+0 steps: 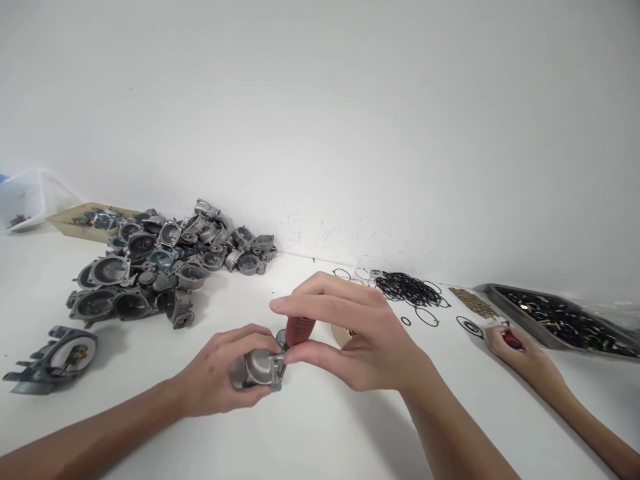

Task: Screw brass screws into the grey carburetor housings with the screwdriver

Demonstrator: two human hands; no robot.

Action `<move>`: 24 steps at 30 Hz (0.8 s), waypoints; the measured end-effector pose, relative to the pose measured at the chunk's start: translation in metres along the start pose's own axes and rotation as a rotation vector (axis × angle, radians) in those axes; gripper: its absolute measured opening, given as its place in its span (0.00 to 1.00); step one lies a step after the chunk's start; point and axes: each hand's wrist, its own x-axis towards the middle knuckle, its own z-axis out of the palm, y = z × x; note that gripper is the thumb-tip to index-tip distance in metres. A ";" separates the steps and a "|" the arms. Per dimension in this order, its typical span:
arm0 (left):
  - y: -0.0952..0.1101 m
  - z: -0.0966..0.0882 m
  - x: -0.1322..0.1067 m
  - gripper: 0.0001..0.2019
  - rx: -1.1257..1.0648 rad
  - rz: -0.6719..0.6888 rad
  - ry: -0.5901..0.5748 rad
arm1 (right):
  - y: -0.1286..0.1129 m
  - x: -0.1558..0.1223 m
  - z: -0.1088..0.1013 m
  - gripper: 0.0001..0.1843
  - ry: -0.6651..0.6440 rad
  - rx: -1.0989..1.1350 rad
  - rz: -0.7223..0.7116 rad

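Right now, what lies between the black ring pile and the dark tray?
In the head view, small brass-coloured pieces lie between the ring pile and the tray, with loose black rings nearer the camera.

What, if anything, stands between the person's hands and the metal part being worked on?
Nothing visible blocks the left hand, which grips the metal part directly. At the right hand, a red handle shows between thumb and fingers, by the part's edge; its lower end is hidden.
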 end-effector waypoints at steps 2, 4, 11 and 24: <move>0.000 0.000 -0.001 0.21 0.003 -0.011 -0.003 | -0.002 0.000 -0.001 0.21 -0.034 0.012 0.000; 0.000 0.001 -0.001 0.21 0.006 -0.020 0.000 | -0.004 -0.001 -0.004 0.23 -0.068 0.029 0.007; 0.001 0.001 -0.001 0.20 0.003 0.000 0.004 | -0.003 -0.001 -0.003 0.19 -0.033 -0.047 0.058; -0.002 -0.010 -0.011 0.25 0.246 -0.043 -0.014 | 0.008 -0.029 -0.105 0.16 0.147 -0.547 0.543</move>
